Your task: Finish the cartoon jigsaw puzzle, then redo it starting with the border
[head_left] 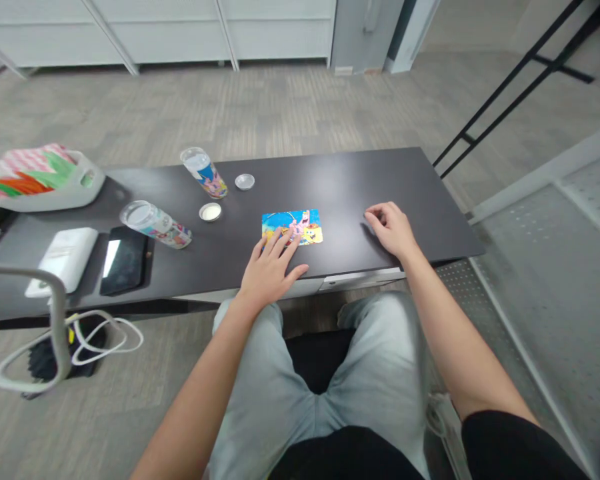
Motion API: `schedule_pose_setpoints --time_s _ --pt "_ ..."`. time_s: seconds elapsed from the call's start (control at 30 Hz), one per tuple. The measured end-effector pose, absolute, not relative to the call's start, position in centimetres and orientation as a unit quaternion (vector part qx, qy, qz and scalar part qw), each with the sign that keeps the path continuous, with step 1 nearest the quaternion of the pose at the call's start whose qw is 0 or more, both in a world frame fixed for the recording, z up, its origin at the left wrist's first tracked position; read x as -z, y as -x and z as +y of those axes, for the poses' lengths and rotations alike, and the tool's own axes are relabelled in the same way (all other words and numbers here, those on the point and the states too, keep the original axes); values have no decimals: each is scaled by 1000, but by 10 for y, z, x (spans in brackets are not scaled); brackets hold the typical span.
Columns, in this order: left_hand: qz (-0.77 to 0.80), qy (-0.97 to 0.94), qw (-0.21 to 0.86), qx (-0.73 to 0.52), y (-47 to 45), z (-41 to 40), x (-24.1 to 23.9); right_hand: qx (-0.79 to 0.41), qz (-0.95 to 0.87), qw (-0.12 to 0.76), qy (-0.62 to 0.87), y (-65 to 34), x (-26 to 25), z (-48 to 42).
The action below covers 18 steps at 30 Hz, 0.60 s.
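Pinning the picture card (300,223) flat by the bench (355,180) front edge, the left hand (273,267) lies open; the right hand (393,230) rests half-curled, empty; lifting the card would need an edge grip.

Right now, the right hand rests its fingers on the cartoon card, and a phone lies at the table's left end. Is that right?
Wrong hand. In the head view the left hand rests its fingers on the card; the right hand lies on the bare table. The phone does lie at the left end.

Bare hands (270,267), black top (350,457), pale blue jeans (390,373)
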<state>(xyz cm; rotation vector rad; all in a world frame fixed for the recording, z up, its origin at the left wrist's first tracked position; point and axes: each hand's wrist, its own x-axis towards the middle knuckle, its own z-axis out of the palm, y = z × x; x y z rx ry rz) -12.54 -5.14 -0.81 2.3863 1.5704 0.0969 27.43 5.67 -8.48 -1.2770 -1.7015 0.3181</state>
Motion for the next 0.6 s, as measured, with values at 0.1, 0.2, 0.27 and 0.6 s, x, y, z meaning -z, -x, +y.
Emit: schedule_pose_setpoints --time_s 0.1,0.2,0.27,0.6 --pt "551 -825 126 -16 116 -53 7 -90 -689 484 532 -322 85 44" --pt "540 -832 125 -16 100 -49 9 -66 -673 478 560 -350 82 34" --pt "531 -837 133 -16 83 -41 11 -38 -649 472 596 -353 82 32" --pt "493 -860 133 -18 -9 37 8 36 -624 427 653 -341 87 24"
